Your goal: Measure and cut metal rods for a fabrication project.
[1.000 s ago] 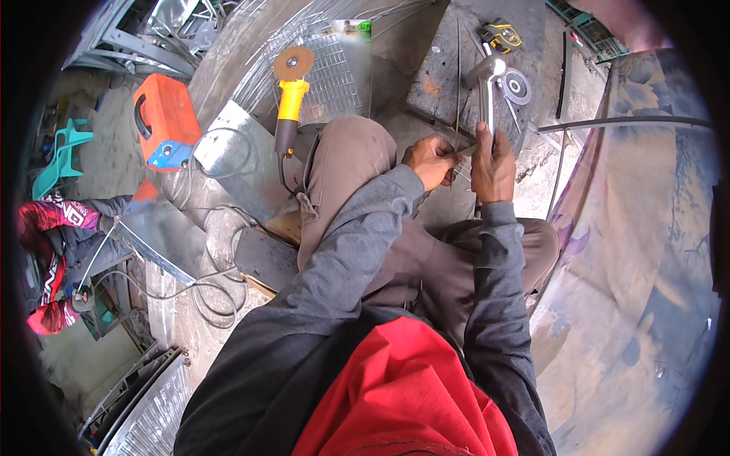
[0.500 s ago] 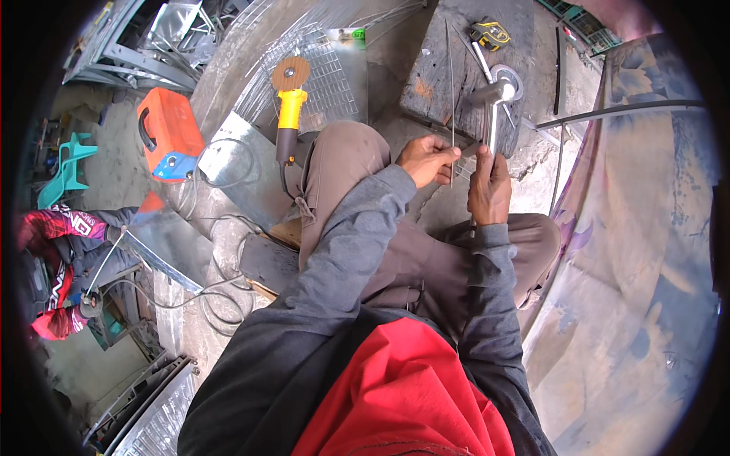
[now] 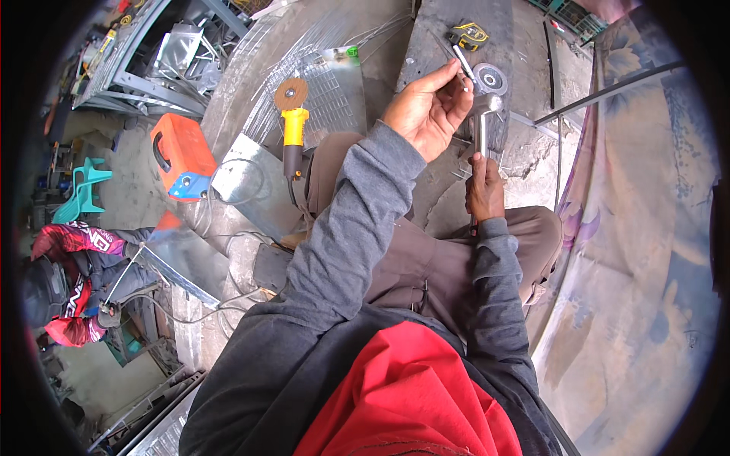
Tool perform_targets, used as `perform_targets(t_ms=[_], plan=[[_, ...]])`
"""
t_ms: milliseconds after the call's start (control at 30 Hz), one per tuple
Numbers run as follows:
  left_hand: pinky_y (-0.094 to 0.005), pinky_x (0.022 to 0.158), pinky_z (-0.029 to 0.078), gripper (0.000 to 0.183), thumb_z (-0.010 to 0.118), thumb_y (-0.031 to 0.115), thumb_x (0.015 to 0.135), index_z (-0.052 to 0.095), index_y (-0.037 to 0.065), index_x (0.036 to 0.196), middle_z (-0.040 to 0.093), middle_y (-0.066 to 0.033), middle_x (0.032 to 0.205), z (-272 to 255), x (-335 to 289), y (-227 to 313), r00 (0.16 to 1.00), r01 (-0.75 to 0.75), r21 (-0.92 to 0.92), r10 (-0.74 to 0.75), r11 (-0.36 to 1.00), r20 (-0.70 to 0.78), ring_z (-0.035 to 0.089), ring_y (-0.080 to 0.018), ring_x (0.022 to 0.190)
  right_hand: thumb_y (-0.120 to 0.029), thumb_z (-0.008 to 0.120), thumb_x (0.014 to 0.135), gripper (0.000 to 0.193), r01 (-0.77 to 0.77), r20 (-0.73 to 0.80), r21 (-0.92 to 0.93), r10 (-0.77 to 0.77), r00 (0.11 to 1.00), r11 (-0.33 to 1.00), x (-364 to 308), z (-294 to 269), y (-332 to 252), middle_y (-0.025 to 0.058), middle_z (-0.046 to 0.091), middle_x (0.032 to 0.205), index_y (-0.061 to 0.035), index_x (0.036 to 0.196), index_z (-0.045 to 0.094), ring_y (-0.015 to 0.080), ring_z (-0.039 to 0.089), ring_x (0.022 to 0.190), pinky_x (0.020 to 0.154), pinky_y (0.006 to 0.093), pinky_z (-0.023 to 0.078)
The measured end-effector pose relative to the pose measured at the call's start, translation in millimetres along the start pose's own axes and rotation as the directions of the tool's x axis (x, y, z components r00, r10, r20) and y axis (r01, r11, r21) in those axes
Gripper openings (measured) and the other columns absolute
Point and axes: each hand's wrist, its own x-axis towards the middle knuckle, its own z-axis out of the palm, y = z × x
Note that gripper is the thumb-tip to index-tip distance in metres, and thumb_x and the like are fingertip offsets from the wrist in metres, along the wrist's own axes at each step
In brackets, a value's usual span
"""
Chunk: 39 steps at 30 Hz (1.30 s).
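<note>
There are two bare hands and one hammer (image 3: 480, 137). The right hand (image 3: 484, 188) has its fingers wrapped around the hammer's handle, and the hammer's head points up, in front of the near part of the dark wooden desk (image 3: 433, 23). The left hand (image 3: 428, 114) is up, to the left of the hammer, with its fingers bent and close together. One tiny pale tip shows by them, too small to tell if they hold it. By the desk's top I count one yellow and black tape measure (image 3: 468, 36), one white stick (image 3: 463, 62) and one round disc (image 3: 489, 80). To the left, one yellow grinder (image 3: 294, 125) with a brown wheel lies near the wire mesh (image 3: 327, 106). Then comes one orange and blue box (image 3: 184, 156) with one black handle; I can't see inside it. At the top left, a gray metal rack (image 3: 137, 85) has a pile of shiny metal bits (image 3: 182, 52) in it, too jumbled to count. At the top right is a green crate (image 3: 572, 19); I can't tell what is in it. One green chair (image 3: 85, 190) and one other person (image 3: 76, 251) are at the far left.
</note>
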Motion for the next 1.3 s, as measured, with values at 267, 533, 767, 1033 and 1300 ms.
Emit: perform_targets(t_ms=[267, 533, 767, 1033, 1300], plan=[[-0.0210, 0.069, 0.061, 0.014, 0.063, 0.016, 0.095, 0.061, 0.002, 0.093, 0.064, -0.0042, 0.085, 3.7, 8.5, 4.2, 1.000, -0.004, -0.024, 0.005, 1.000, 0.011, 0.066, -0.0116, 0.076, -0.053, 0.044, 0.100, 0.051, 0.006, 0.025, 0.013, -0.006, 1.000, 1.000, -0.2, -1.1, 0.8, 0.0054, 0.045, 0.052, -0.0032, 0.090, 0.051, 0.0151, 0.044, 0.038, 0.038, 0.0341, 0.034], [-0.0216, 0.069, 0.062, 0.013, 0.064, 0.014, 0.094, 0.060, 0.001, 0.092, 0.065, -0.0053, 0.085, 4.7, 9.5, 6.1, 0.999, -0.019, -0.012, 0.019, 1.000, -0.027, 0.066, -0.0122, 0.076, -0.054, 0.043, 0.100, 0.052, 0.016, 0.038, -0.022, -0.015, 0.999, 1.000, 2.4, -0.6, 5.2, 0.0071, 0.047, 0.053, -0.0034, 0.093, 0.052, 0.0177, 0.045, 0.039, 0.039, 0.0354, 0.036], [-0.0238, 0.069, 0.061, 0.014, 0.063, 0.017, 0.095, 0.062, 0.003, 0.095, 0.065, -0.0041, 0.086, 1.5, -0.3, -0.3, 0.999, 0.006, 0.046, -0.004, 0.999, -0.044, 0.067, -0.0126, 0.076, -0.054, 0.043, 0.100, 0.051, -0.021, 0.039, 0.009, 0.021, 0.999, 1.000, -0.5, -1.2, 0.3, 0.0058, 0.047, 0.054, -0.0044, 0.092, 0.052, 0.0164, 0.045, 0.039, 0.039, 0.0344, 0.036], [-0.0289, 0.064, 0.058, 0.027, 0.064, 0.025, 0.095, 0.055, 0.003, 0.109, 0.064, -0.0056, 0.091, -100.8, -39.8, -40.6, 0.950, 0.278, 0.749, -0.058, 0.602, -0.306, 0.067, -0.0149, 0.073, -0.053, 0.042, 0.100, 0.052, 0.043, -0.015, -0.142, -0.045, 0.999, 0.989, 9.9, 3.1, 22.2, 0.0249, 0.058, 0.072, -0.0020, 0.095, 0.053, 0.0450, 0.058, 0.070, 0.067, 0.0486, 0.045], [-0.0277, 0.061, 0.057, 0.029, 0.068, 0.027, 0.093, 0.055, 0.005, 0.108, 0.064, -0.0054, 0.088, -102.6, -15.8, -39.8, 0.923, 0.348, 0.812, -0.021, 0.468, -0.383, 0.067, -0.0149, 0.069, -0.059, 0.038, 0.099, 0.059, 0.028, -0.037, -0.070, -0.031, 0.999, 0.997, 4.2, 1.7, 16.0, 0.0246, 0.060, 0.073, -0.0025, 0.096, 0.055, 0.0439, 0.060, 0.070, 0.069, 0.0470, 0.046]])
